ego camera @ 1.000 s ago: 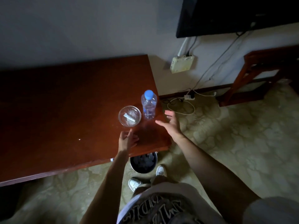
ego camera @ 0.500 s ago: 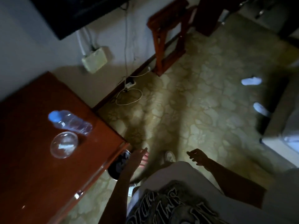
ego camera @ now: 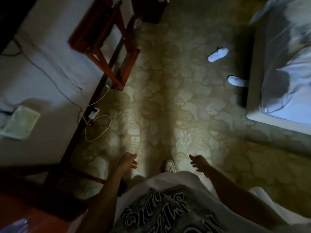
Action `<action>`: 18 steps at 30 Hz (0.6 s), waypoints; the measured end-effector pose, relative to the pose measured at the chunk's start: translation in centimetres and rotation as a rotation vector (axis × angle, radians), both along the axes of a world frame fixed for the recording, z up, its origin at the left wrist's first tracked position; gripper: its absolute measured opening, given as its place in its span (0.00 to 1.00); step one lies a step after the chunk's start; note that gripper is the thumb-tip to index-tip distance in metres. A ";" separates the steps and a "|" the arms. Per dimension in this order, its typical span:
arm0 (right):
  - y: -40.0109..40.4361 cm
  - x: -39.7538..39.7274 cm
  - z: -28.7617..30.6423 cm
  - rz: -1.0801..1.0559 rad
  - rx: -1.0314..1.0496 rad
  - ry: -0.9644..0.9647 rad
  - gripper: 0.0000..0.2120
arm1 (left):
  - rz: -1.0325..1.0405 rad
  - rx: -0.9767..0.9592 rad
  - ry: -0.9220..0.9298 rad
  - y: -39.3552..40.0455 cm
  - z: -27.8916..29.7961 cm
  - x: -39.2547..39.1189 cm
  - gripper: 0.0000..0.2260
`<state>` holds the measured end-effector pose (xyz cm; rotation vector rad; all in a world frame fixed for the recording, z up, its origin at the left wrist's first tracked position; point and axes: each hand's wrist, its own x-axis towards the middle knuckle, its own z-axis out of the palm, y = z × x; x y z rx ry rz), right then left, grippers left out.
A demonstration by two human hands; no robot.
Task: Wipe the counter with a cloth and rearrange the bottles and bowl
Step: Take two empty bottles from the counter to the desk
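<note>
Only the corner of the red-brown counter [ego camera: 20, 214] shows at the bottom left, with a blurred piece of the clear water bottle [ego camera: 16, 225] at the very edge. The bowl and any cloth are out of view. My left hand [ego camera: 127, 161] hangs over the carpet, fingers apart, holding nothing. My right hand [ego camera: 198, 162] is also empty with its fingers spread, off to the right of my white shoe [ego camera: 170, 166]. Both hands are well away from the counter.
A wooden rack [ego camera: 107, 42] stands against the wall at the upper left. A charger and looped white cable [ego camera: 96, 125] lie by the skirting. A bed [ego camera: 284, 64] fills the right side, with two white slippers [ego camera: 218, 54] beside it. Patterned carpet lies between.
The view has swung right, away from the counter toward the floor and bed. Both hands left the bottle and bowl and now hang empty over the carpet.
</note>
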<state>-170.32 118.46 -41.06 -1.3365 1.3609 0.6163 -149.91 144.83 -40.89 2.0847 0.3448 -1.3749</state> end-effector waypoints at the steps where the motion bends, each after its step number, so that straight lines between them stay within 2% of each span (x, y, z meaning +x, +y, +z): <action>1: -1.8 1.9 0.3 -0.020 -0.006 -0.035 0.17 | 0.003 0.026 0.002 -0.7 -0.2 1.2 0.11; 4: -6.6 7.9 1.7 -0.066 -0.032 -0.158 0.15 | 0.086 0.062 0.075 -2.3 -1.5 4.8 0.12; 8: -12.1 12.7 3.3 -0.108 -0.070 -0.273 0.09 | 0.064 0.172 0.171 -5.8 -2.8 7.9 0.09; 13: -19.3 15.2 1.3 -0.292 -0.014 -0.169 0.14 | -0.099 0.150 0.122 -16.2 -8.5 17.6 0.16; 15: -21.4 15.3 1.1 -0.379 0.008 -0.082 0.15 | -0.200 0.195 0.143 -22.2 -6.9 22.0 0.16; 18: -24.5 15.5 1.0 -0.545 -0.028 -0.034 0.25 | -0.279 0.121 0.149 -32.0 -2.4 28.6 0.10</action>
